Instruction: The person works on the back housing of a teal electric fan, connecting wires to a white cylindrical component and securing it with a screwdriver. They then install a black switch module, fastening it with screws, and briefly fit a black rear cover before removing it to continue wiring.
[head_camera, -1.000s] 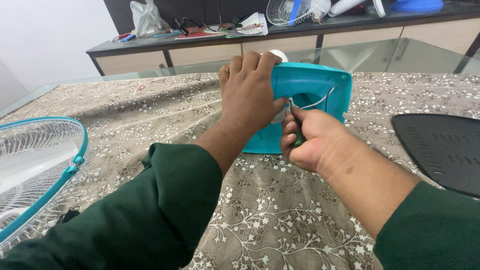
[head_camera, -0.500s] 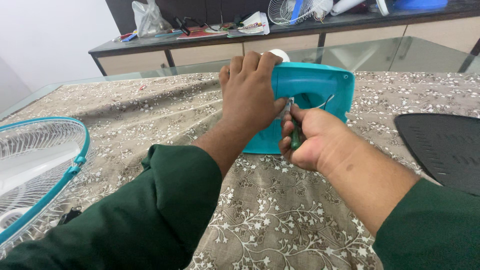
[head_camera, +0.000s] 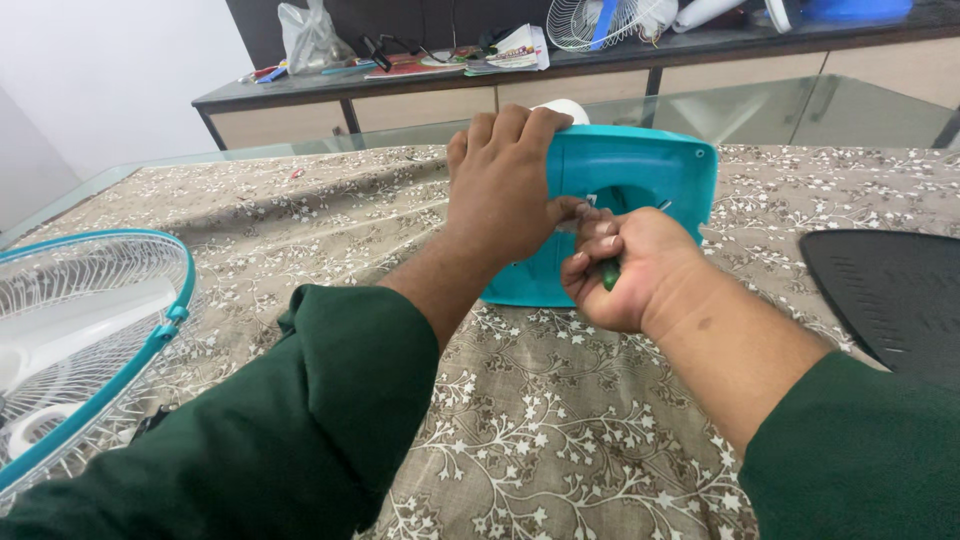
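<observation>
The teal fan base (head_camera: 640, 175) stands tilted on edge on the tabletop (head_camera: 560, 430), which is covered by a floral cloth, just beyond both hands. The left hand (head_camera: 503, 190) lies over the near upper corner of the base, fingers curled over its top edge and palm pressed against its face; this grip is closed on the base. The right hand (head_camera: 628, 268) is directly beside the left, thumb touching the left thumb, and forms a closed fist around the green handle of a screwdriver (head_camera: 609, 272). The shaft runs up toward the recess in the face of the base; its tip is hidden behind the fingers. Both forearms extend forward from dark green sleeves, the right wrist bent slightly inward.

Compared with half a second ago, the right fist sits a little closer to the left hand, and the wire loop seen earlier at the recess is mostly covered. The base and the left hand are unchanged.

A teal-rimmed fan grille (head_camera: 90, 340) lies at the left edge; a black panel (head_camera: 900, 290) lies at the right.
</observation>
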